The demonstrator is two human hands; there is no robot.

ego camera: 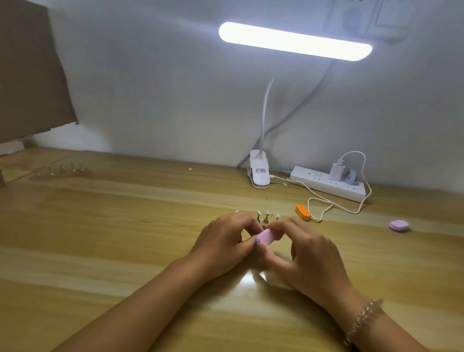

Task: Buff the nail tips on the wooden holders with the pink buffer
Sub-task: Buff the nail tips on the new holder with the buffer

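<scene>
At the table's centre my two hands meet over a row of nail tips on small holders (pixel 267 216). The pink buffer (pixel 265 236) lies between my hands, and my right hand (pixel 302 253) pinches it with thumb and fingers. My left hand (pixel 223 240) has its fingers curled at the holder row beside the buffer; what it grips is hidden by the fingers. A few nail tips stick up just behind my fingers. A second row of nail tips on holders (pixel 64 168) stands far left at the back.
An orange buffer (pixel 302 212) lies right of the near row, and a pink-purple block (pixel 398 225) further right. A clip lamp (pixel 260 174), a white power strip (pixel 328 183) with a cable (pixel 329 205) and cardboard (pixel 24 71) line the back.
</scene>
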